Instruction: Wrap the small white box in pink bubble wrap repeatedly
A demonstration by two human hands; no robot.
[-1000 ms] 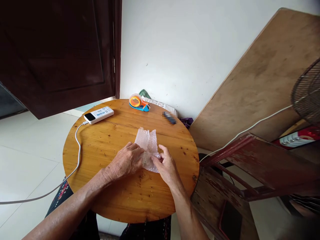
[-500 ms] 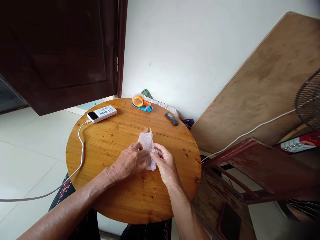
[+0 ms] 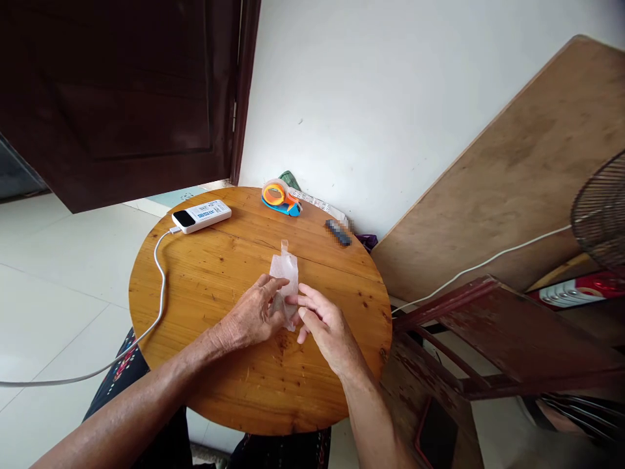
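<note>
A piece of translucent bubble wrap (image 3: 285, 267), folded over itself, lies on the round wooden table (image 3: 263, 384) with a strip of clear tape sticking out of its far end. My left hand (image 3: 256, 309) grips the wrap's left side, fingers bent over it and thumb near the lower end. On the other side, my right hand (image 3: 325, 326) has its fingers apart, the fingertips at the wrap's right edge. What lies inside the folds, if anything, is hidden.
A white power bank (image 3: 208, 216) with a cable (image 3: 163, 286) sits at the left. Farther back are an orange and blue tape dispenser (image 3: 282, 198) and a blurred dark object (image 3: 338, 232). A wooden chair (image 3: 527, 332) and a fan (image 3: 600, 215) stand right.
My right fingers have loosened from the wrap and spread apart. The wrap's raised right flap now lies flatter. My left hand stays on the wrap, and the view has shifted slightly.
</note>
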